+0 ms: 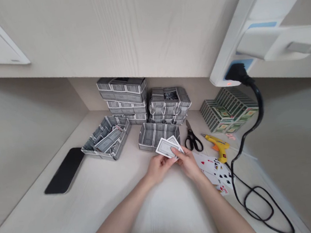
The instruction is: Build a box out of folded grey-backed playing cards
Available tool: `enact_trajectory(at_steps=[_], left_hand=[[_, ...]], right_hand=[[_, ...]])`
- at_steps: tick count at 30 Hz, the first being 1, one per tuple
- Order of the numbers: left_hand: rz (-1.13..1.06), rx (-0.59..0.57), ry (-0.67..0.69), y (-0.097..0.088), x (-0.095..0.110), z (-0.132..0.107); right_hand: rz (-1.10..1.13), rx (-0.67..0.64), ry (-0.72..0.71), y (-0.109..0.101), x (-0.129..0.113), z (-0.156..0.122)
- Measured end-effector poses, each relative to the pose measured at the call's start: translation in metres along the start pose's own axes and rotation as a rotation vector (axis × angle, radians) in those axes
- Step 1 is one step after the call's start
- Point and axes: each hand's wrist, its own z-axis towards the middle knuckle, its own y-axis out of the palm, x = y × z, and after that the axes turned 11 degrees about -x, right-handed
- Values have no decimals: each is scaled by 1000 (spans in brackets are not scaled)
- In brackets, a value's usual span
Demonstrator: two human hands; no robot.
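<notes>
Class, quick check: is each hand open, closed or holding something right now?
Left hand: closed, holding the cards at their lower edge.
Right hand: closed, holding the same cards at their right side.

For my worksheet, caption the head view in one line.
Left hand and right hand hold playing cards near a patterned tray, scissors and a glue gun.

Two hands [158, 168], two held cards [164, 148] showing, one glue gun [219, 146].

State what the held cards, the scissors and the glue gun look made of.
Held cards: probably stiff paper, smooth, judging by thin, crisp edges.
Scissors: handles likely smooth plastic, black rounded loops; blades unclear.
Glue gun: likely smooth plastic, moulded yellow body.
</notes>
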Motion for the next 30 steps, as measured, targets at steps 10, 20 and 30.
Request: enact_trajectory(at_steps=[10,20,30], left_hand=[[-141,101,-70,-22,-6,9],[537,372,181,-49,5,-4],[1048,825,-191,-119,3,-19]], right_hand=[[-245,-184,48,-11,-11,-3],[-275,384,-257,-48,-24,3],[-1241,759,-162,-80,-23,5]])
